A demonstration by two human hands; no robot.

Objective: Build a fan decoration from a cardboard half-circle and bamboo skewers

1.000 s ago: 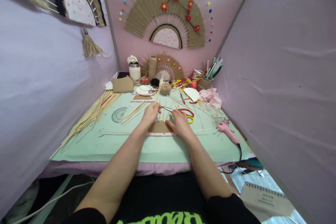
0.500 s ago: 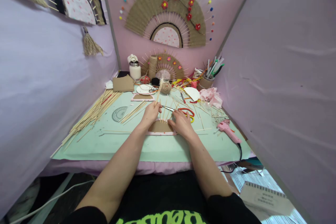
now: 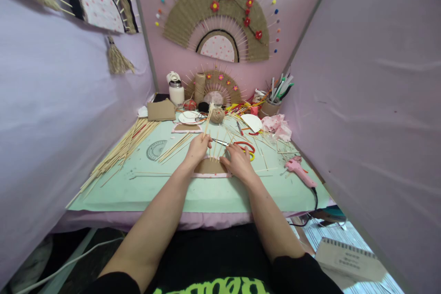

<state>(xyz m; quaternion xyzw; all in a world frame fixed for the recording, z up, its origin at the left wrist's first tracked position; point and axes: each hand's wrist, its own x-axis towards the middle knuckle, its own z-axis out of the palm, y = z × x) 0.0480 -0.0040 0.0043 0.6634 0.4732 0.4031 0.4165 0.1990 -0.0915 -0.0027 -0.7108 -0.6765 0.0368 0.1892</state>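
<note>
A brown cardboard half-circle [image 3: 211,166] with a pink-and-white edge lies on the green tabletop, thin sticks fanning up from it. My left hand [image 3: 200,147] is closed round a small bundle of thin wooden sticks [image 3: 208,121] that points up and away, at the upper left of the cardboard. At the cardboard's right side rests my right hand [image 3: 237,158], its fingertips bent over the edge near the fanned sticks; what they pinch, if anything, is too small to tell. Scissors [image 3: 245,145] with red and yellow handles lie just beyond my right hand.
Long sticks [image 3: 119,151] are piled at the left, near a protractor [image 3: 156,150]. At the right lies a pink glue gun [image 3: 299,171]. A white jar [image 3: 177,94], a twine ball [image 3: 217,115] and a tool can [image 3: 269,108] stand at the back. Finished fans hang on the walls.
</note>
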